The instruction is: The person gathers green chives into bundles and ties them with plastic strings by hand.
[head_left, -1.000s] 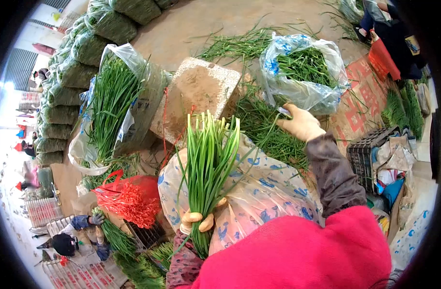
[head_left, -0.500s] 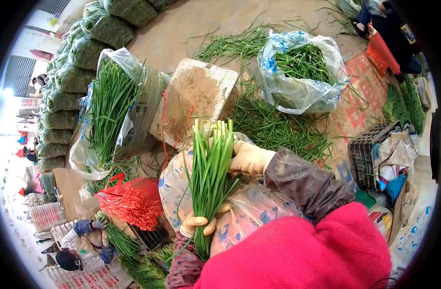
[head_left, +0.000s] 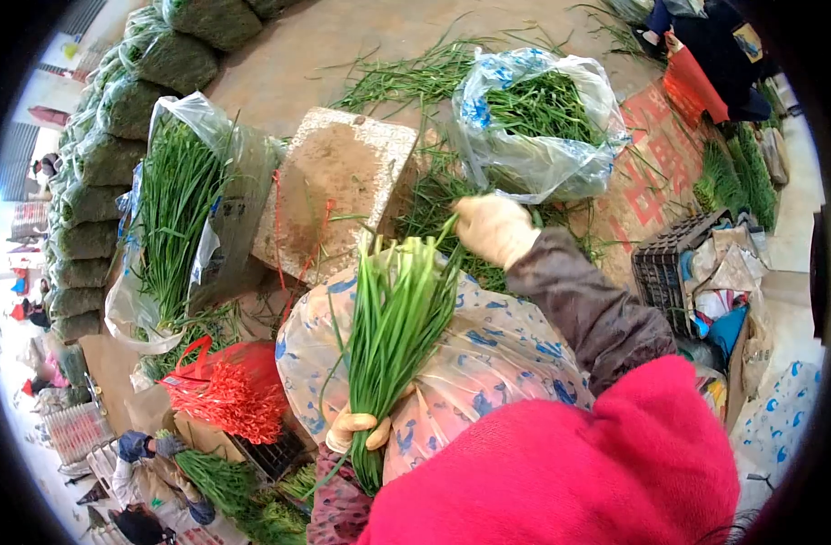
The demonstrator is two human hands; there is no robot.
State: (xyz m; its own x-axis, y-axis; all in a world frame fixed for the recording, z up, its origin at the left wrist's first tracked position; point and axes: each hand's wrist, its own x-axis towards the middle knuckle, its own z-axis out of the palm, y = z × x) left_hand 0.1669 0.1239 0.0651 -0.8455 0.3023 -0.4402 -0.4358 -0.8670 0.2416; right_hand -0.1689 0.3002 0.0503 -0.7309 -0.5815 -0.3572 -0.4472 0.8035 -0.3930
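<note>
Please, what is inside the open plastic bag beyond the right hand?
The open plastic bag holds loose green leaves, visible at its mouth. What lies beneath them is covered.

Black crate (head_left: 667, 282) beside cloths (head_left: 735, 272), right; dark-clothed person (head_left: 712, 47), upper right.

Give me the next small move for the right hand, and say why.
I'd draw the stray stalk clear of the bunch with the right hand: it leans out past the bunch's top, the right fingers seem to pinch it, and the left hand grips the bunch lower down.
</note>
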